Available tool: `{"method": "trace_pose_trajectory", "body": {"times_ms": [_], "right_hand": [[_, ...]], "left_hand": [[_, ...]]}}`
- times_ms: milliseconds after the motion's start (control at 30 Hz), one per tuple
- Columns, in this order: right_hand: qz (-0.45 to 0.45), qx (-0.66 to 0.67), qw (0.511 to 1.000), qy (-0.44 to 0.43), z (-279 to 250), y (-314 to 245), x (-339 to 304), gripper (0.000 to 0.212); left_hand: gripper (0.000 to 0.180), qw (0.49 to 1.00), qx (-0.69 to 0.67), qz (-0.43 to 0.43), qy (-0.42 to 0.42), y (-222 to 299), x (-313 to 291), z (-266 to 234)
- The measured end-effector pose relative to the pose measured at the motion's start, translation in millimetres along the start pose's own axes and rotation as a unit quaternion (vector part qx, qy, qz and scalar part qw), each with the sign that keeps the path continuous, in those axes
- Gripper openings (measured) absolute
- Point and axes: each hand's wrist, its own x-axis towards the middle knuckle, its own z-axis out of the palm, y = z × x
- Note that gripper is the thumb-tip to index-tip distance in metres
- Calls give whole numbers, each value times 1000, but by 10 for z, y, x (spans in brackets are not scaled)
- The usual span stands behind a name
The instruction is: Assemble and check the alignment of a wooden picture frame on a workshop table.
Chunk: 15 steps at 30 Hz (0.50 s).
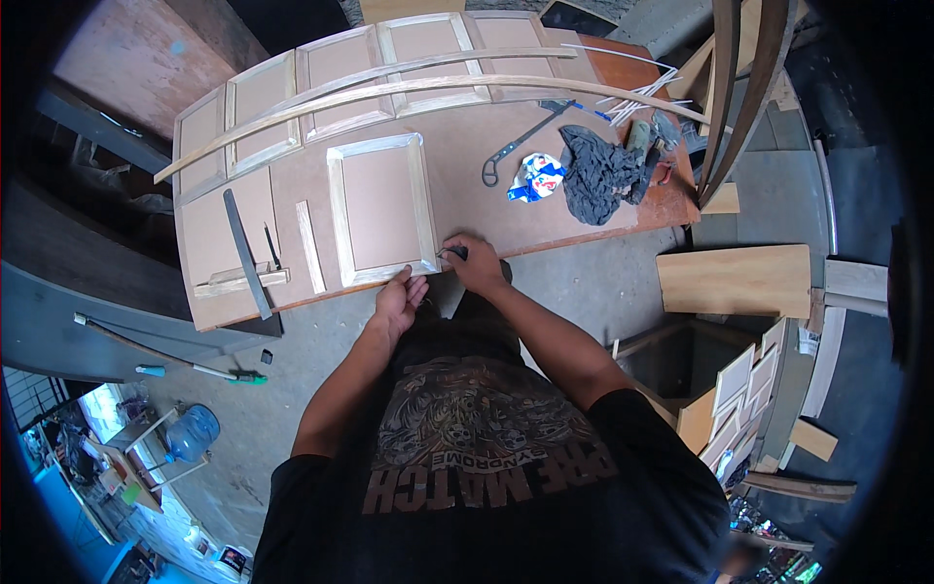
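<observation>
A small wood-framed panel (382, 202) lies on the workbench, its near right corner at the front edge. My left hand (394, 300) grips the near edge close to that corner, thumb against the frame and fingers curled below. Just right of the same corner, my right hand (474, 265) is closed around a small dark tool (454, 252), its thin tip by the frame's side. The fingers hide most of this tool, so its kind does not show.
Long wood strips (389, 90) lie across a row of larger framed panels (336, 73). On the bench are a hacksaw (520, 146), a dark cloth (595, 173), a blue-and-white package (537, 178), thin white sticks (642, 94), a long flat metal bar (245, 251) and a pencil (271, 245).
</observation>
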Motion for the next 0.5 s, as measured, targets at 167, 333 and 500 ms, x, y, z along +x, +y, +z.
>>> {"method": "trace_pose_trajectory", "body": {"times_ms": [167,333,500], "right_hand": [[8,-15,1000,-10,-26,3,-7,19],[9,-22,1000,-20,-52,-31,-43,19],[-15,-17,999,-28,-65,-47,-69,17]], "left_hand": [[29,1000,1,-2,-3,2,8,2],[30,1000,3,-8,6,4,7,-2],[30,1000,0,-7,-9,4,23,-19]]}}
